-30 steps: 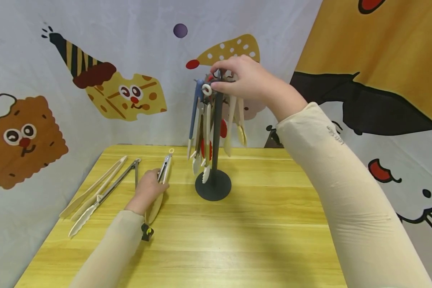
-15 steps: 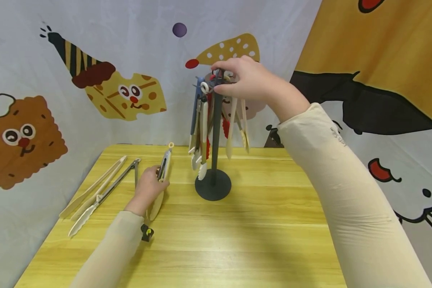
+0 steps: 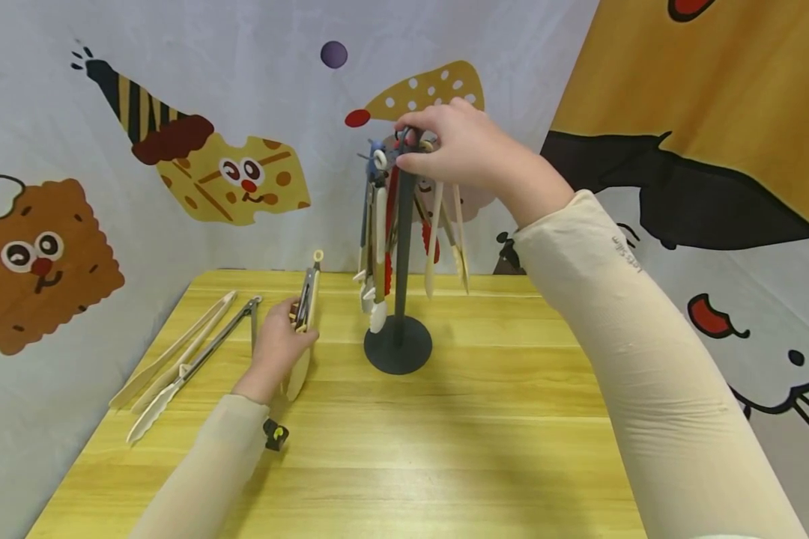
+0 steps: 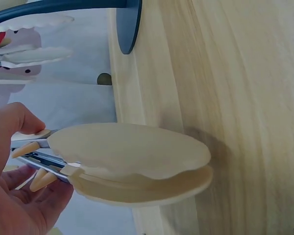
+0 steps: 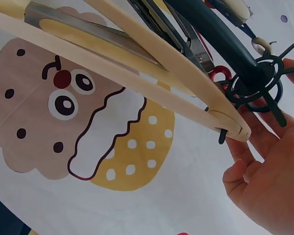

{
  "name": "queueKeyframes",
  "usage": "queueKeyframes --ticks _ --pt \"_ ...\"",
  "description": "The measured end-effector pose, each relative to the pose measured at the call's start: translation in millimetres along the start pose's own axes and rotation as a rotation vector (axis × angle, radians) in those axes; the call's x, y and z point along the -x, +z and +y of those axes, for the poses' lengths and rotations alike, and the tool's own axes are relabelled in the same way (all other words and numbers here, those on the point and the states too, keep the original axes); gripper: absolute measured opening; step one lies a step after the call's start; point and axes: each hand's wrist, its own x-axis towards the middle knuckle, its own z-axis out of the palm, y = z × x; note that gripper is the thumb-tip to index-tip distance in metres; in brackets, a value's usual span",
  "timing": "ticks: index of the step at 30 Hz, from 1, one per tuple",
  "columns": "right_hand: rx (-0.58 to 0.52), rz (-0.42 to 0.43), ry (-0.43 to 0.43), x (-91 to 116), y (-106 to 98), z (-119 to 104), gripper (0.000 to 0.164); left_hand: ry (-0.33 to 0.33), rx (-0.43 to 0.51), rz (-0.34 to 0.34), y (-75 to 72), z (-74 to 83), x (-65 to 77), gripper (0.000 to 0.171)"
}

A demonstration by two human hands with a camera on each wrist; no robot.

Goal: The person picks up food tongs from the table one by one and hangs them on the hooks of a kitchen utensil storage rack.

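Note:
My left hand [image 3: 279,348] grips a pair of tongs [image 4: 130,149] with broad oval beige heads and metal arms. They slant upward, pull ring at the top; the heads sit low, near the tabletop, slightly apart. At the top of a dark hanging stand [image 3: 401,254], my right hand [image 3: 468,150] holds the hook ring between thumb and fingers. Several tongs [image 3: 380,239] hang left of its pole, with blue, red and white parts. To the right of the pole hang beige tongs [image 5: 137,93], their joined end on a hook beside my right fingers.
Beige tongs [image 3: 185,344] and metal tongs with white scalloped tips [image 3: 198,370] lie at the left of the wooden table [image 3: 445,464]. The stand's round base [image 3: 398,355] rests near the back edge. A cartoon-printed cloth [image 3: 256,60] hangs behind.
My left hand has lifted its tongs a little, ring end higher. The hook ring has turned slightly under my right hand, shifting the hanging tongs around the pole.

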Motion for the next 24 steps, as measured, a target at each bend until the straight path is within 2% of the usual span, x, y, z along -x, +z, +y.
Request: queueKeyframes --ticks 11,17,24 --pt "-0.036 0.016 -0.018 -1.9 1.2 2.3 0.056 0.050 0.018 0.047 -1.0 8.3 1.1 0.068" --pt "-0.064 0.024 -0.006 -2.1 4.3 3.7 0.057 0.081 0.061 0.083 -0.9 13.9 2.0 0.068" --pt "-0.104 0.069 -0.069 -4.4 9.7 8.3 0.053 0.123 0.086 0.126 -2.1 24.7 3.9 0.066"
